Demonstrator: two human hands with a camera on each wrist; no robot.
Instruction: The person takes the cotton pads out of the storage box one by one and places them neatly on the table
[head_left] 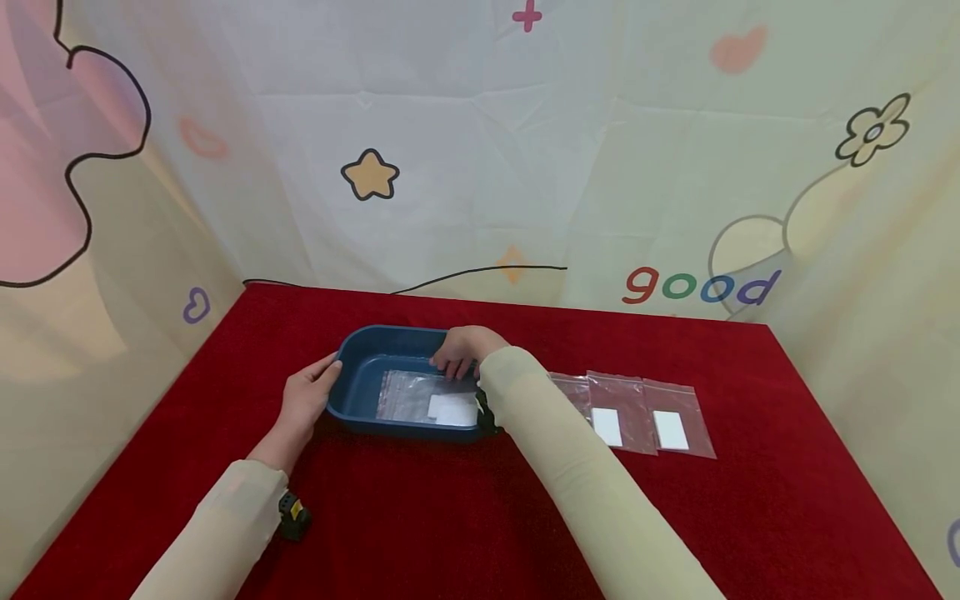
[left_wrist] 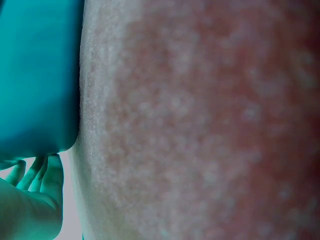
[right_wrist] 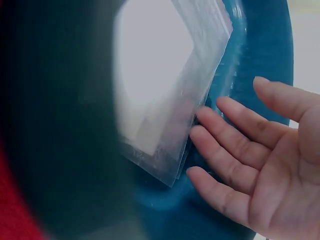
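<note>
A blue plastic basin (head_left: 405,428) stands on the red cloth. Inside it lie clear zip bags (head_left: 402,395) overlapping one another, with a white card (head_left: 450,408) showing in the top one. At the basin's left end, my left hand (head_left: 305,393) holds the rim, thumb on top; its fingers (left_wrist: 51,180) lie against the outer wall in the left wrist view. My right hand (head_left: 467,348) reaches into the basin from the right. Its fingers (right_wrist: 225,155) are spread and relaxed beside the bags' edges, gripping nothing.
Right of the basin, several more clear zip bags (head_left: 632,392) lie in an overlapping row, with white cards (head_left: 671,430) in them; my right sleeve partly hides the row. A printed curtain (head_left: 465,192) hangs behind the red table (head_left: 420,517).
</note>
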